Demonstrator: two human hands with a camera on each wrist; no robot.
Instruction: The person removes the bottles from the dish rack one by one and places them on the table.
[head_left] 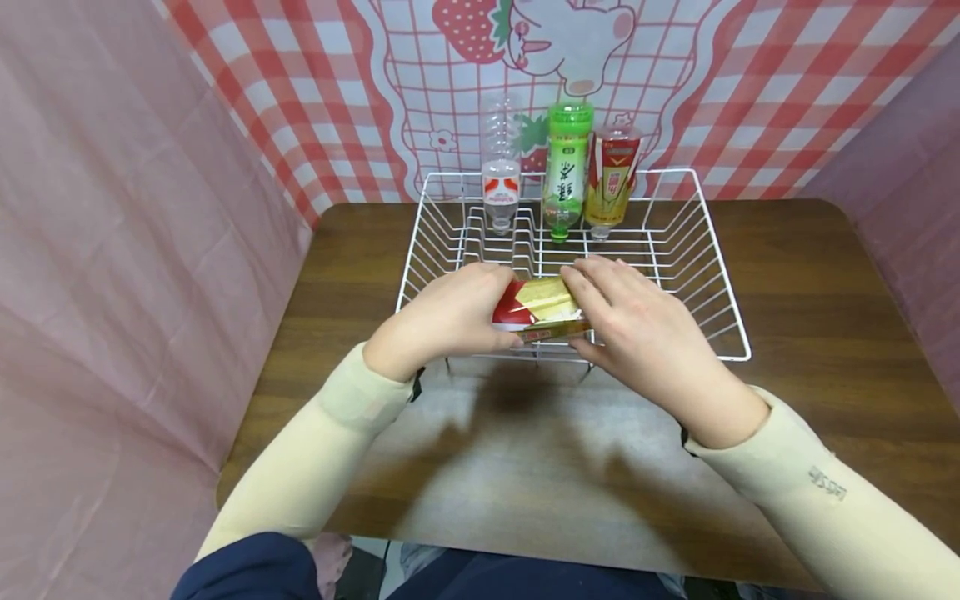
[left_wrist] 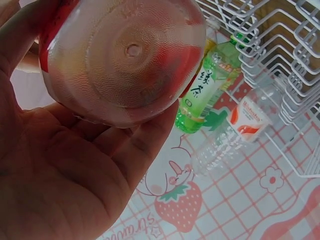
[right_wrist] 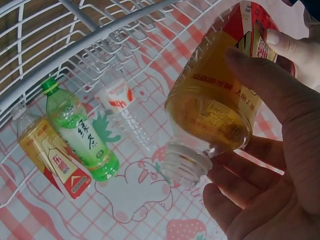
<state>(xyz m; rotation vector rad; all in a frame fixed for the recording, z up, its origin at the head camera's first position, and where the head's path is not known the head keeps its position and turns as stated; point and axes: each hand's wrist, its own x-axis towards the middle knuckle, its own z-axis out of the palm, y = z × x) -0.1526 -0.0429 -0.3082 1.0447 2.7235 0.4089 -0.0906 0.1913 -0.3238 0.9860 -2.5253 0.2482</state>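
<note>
Both hands hold a plastic bottle with a red and gold label (head_left: 546, 302) sideways above the front of a white wire dish rack (head_left: 726, 279). My left hand (head_left: 448, 315) grips its base end between thumb and fingers; in the left wrist view the round clear base (left_wrist: 132, 50) faces the camera. My right hand (head_left: 637, 327) holds the neck end, its thumb on the label and fingers underneath. The clear threaded neck (right_wrist: 185, 162) shows in the right wrist view.
Neck down along the rack's back stand a clear bottle (head_left: 501, 182), a green tea bottle (head_left: 567, 171) and another red and gold bottle (head_left: 615, 179). The rack stands on a brown wooden table (head_left: 810, 333). Behind hangs a red checked cloth (head_left: 315, 92); pink curtain (head_left: 112, 250) at left.
</note>
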